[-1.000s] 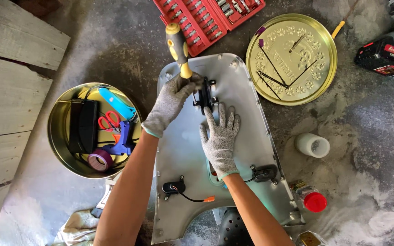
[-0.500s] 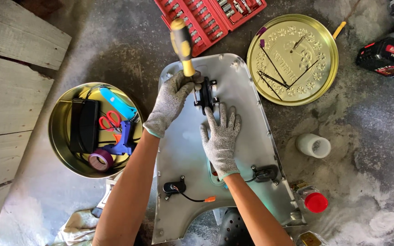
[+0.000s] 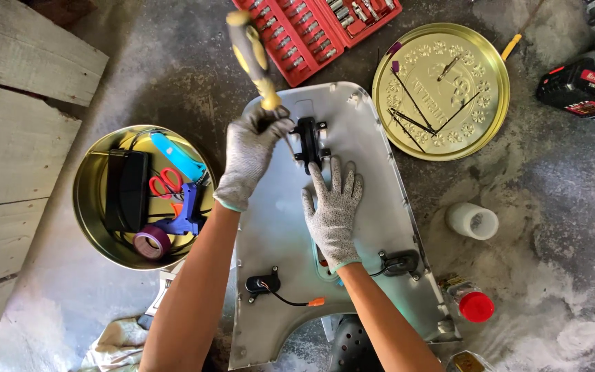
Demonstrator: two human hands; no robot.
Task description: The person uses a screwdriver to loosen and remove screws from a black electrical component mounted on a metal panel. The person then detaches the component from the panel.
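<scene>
Rough grey concrete floor spreads under us, with weathered wooden planks along one side. Largest on it lies the silver body panel, flat, inner face up. Beyond it rest a gold embossed tray with thin rods in it, a round tin of tape, scissors and a blue tool, and a red bit case. A black and red battery pack sits off to the far right. Our gloved left hand is closed around a yellow-handled screwdriver, its tip down at the black bracket near the panel's top edge. Our gloved right hand lies open, fingers spread, flat on the panel just below that bracket, holding nothing. Smaller still, a white cup and a red-capped bottle stand beside the panel
</scene>
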